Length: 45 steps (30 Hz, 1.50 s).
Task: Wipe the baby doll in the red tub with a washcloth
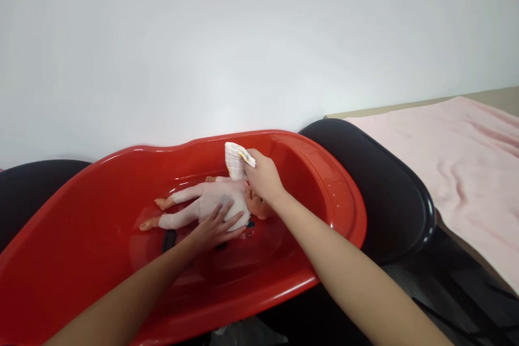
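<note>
A baby doll (186,194) in white clothing lies on its back in a red baby bathtub (340,194), its feet to the left and its head to the right. My left hand (217,227) rests on the doll's torso with the fingers spread. Above the doll's head, my right hand (263,173) is closed on a white cloth (235,159) with small yellow marks, which hangs down on the far side. That hand and forearm partly cover the doll's head.
The tub stands between a black chair (365,189) on the right and another black chair (32,189) on the left. Behind it rises a pale wall (203,48). A pink sheet (446,146) covers a surface at the far right.
</note>
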Each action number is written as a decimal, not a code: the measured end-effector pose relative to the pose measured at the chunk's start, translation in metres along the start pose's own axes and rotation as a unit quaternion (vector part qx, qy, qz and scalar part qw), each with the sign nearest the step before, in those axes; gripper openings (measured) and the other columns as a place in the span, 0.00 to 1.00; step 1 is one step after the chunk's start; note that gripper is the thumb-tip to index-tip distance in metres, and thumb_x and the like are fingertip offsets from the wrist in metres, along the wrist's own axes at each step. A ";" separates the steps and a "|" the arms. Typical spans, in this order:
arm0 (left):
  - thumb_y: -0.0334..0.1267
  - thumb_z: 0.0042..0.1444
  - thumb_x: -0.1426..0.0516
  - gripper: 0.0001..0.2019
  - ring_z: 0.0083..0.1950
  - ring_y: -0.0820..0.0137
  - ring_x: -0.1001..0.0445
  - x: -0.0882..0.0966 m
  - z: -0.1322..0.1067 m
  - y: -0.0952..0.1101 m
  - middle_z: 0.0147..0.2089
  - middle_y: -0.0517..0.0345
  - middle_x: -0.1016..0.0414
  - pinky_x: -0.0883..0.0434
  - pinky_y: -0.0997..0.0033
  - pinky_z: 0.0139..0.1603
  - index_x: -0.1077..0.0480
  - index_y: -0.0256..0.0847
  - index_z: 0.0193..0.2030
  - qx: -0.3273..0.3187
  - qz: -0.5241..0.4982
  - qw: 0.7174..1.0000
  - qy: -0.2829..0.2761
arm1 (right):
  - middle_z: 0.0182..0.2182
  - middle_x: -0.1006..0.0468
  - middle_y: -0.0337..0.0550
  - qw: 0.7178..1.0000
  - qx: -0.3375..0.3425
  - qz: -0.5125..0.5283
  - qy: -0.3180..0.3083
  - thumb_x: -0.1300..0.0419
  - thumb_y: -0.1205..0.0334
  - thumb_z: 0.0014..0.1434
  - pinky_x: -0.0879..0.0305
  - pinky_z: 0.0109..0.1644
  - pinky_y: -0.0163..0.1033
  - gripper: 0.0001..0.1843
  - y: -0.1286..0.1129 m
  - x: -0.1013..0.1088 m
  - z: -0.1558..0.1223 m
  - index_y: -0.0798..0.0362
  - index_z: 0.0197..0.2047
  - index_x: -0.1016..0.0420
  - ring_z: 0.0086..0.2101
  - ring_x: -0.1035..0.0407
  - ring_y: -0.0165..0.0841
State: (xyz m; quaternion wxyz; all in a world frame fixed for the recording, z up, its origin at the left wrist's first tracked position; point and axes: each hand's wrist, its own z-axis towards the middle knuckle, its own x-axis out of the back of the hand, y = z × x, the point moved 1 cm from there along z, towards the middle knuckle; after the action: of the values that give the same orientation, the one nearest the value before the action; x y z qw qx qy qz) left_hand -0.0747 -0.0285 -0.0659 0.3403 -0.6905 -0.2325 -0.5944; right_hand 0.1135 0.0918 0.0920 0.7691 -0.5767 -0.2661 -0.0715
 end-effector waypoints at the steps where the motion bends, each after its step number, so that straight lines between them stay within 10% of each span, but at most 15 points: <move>1: 0.31 0.72 0.53 0.30 0.78 0.45 0.49 0.002 0.001 -0.002 0.79 0.66 0.50 0.45 0.32 0.73 0.45 0.71 0.74 0.014 -0.026 0.999 -0.023 | 0.36 0.20 0.42 1.000 0.000 0.002 0.000 0.47 0.63 0.65 0.39 0.41 0.38 0.09 0.000 0.000 0.000 0.50 0.43 0.26 0.36 0.29 0.34; 11: 0.26 0.67 0.54 0.32 0.76 0.49 0.44 0.052 0.028 -0.023 0.79 0.46 0.51 0.42 0.37 0.71 0.44 0.50 0.76 0.213 -0.032 0.975 -0.054 | 0.41 0.20 0.42 0.995 0.002 0.067 0.067 0.48 0.58 0.66 0.37 0.45 0.40 0.11 0.000 0.006 -0.001 0.47 0.47 0.26 0.40 0.29 0.36; 19: 0.29 0.60 0.46 0.35 0.71 0.57 0.36 0.095 0.050 -0.071 0.76 0.47 0.42 0.29 0.56 0.62 0.45 0.42 0.74 0.188 -0.042 0.980 -0.058 | 0.40 0.21 0.42 0.992 0.001 0.089 0.090 0.47 0.56 0.66 0.36 0.45 0.41 0.10 -0.001 0.007 -0.001 0.47 0.45 0.27 0.40 0.30 0.37; 24: 0.39 0.60 0.38 0.31 0.74 0.48 0.41 0.115 0.082 -0.112 0.76 0.39 0.44 0.31 0.47 0.63 0.37 0.42 0.70 0.203 -0.010 0.973 -0.106 | 0.41 0.21 0.43 0.991 -0.001 0.102 0.090 0.46 0.57 0.65 0.35 0.47 0.42 0.09 -0.004 0.009 -0.002 0.48 0.44 0.26 0.41 0.30 0.38; 31: 0.48 0.52 0.30 0.43 0.79 0.39 0.61 0.127 0.114 -0.153 0.81 0.32 0.68 0.45 0.28 0.69 0.38 0.42 0.72 0.308 -0.001 0.929 -0.206 | 0.39 0.21 0.42 0.989 0.001 0.112 0.094 0.46 0.59 0.63 0.34 0.45 0.42 0.08 -0.007 0.011 -0.003 0.48 0.42 0.27 0.40 0.30 0.37; 38: 0.50 0.56 0.33 0.34 0.76 0.42 0.48 0.136 0.116 -0.169 0.78 0.28 0.56 0.35 0.46 0.66 0.31 0.40 0.66 0.308 0.005 0.928 -0.211 | 0.41 0.20 0.41 0.979 0.034 0.139 0.146 0.46 0.56 0.65 0.34 0.45 0.42 0.09 -0.008 0.013 -0.006 0.48 0.44 0.26 0.41 0.28 0.36; 45: 0.47 0.59 0.34 0.32 0.76 0.37 0.48 0.123 0.115 -0.160 0.76 0.18 0.53 0.41 0.43 0.69 0.30 0.27 0.64 0.299 0.015 0.941 -0.155 | 0.41 0.22 0.43 0.983 0.077 0.078 0.145 0.45 0.59 0.65 0.32 0.48 0.43 0.08 0.010 0.006 -0.003 0.49 0.44 0.26 0.41 0.29 0.36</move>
State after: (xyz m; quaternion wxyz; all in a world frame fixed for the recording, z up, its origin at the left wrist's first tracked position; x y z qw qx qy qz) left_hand -0.0917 0.1521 0.0788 0.4997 -0.6442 -0.4389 -0.3777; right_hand 0.1231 0.0936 0.0860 0.8448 -0.5183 -0.1106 -0.0737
